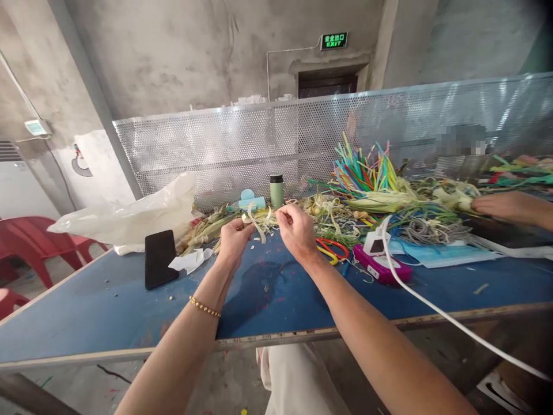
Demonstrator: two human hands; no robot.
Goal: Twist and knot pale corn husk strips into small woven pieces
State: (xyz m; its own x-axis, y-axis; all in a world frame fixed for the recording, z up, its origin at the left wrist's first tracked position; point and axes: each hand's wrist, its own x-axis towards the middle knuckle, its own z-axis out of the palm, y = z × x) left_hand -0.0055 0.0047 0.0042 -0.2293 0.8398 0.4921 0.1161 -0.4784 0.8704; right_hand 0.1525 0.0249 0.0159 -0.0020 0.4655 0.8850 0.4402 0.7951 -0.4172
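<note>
My left hand, with a gold bead bracelet on its wrist, is closed in a pinch above the blue table. A pale curled strip, perhaps husk or ribbon, stands out from its fingertips. A short gap to the right, my right hand is also closed, fingers curled against the thumb; what it holds, if anything, is too small to make out. Behind both hands lies a tangle of dry husks and cut strips. A green bottle with a black lid stands upright just beyond them.
A black phone and white paper scrap lie left on the table. To the right are red-handled scissors, a magenta box, a white cable and colourful stems. Another person's hand reaches in.
</note>
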